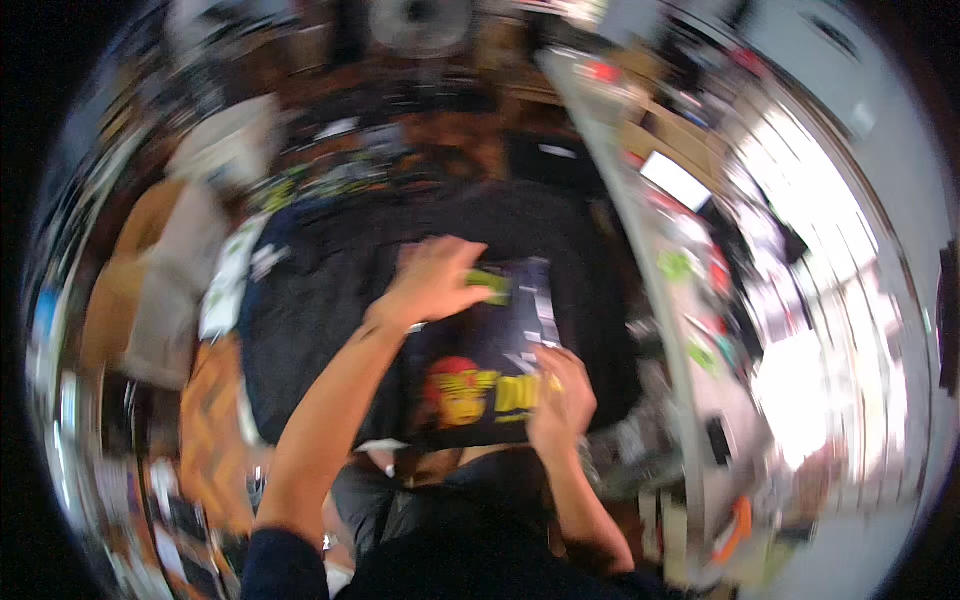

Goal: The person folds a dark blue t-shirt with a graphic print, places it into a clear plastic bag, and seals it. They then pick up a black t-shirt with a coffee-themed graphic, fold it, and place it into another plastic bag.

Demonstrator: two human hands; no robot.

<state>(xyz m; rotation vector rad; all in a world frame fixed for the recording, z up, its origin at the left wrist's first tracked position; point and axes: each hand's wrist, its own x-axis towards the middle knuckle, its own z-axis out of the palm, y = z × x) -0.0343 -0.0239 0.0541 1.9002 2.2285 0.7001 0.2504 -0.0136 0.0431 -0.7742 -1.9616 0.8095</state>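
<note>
A flat dark package (470, 330) with a glossy, clear-looking surface lies in front of me, probably a folded black T-shirt in a plastic bag. Yellow lettering and a round red-and-yellow print show near its close edge, and a small green patch near its top. Over its upper left part is my left hand (430, 280), thumb and fingers apart. My right hand (562, 400) rests at its lower right edge; blur hides whether the fingers grip it. Beneath the package spreads a black cloth or garment pile (320, 310).
Cardboard boxes (130, 270) wrapped in whitish plastic stand at the left. A long pale table edge (655, 290) runs along the right, with a white sheet (675, 180) and cluttered goods beyond it. A fan (420, 25) stands at the far end. Bright windows (820, 300) line the right.
</note>
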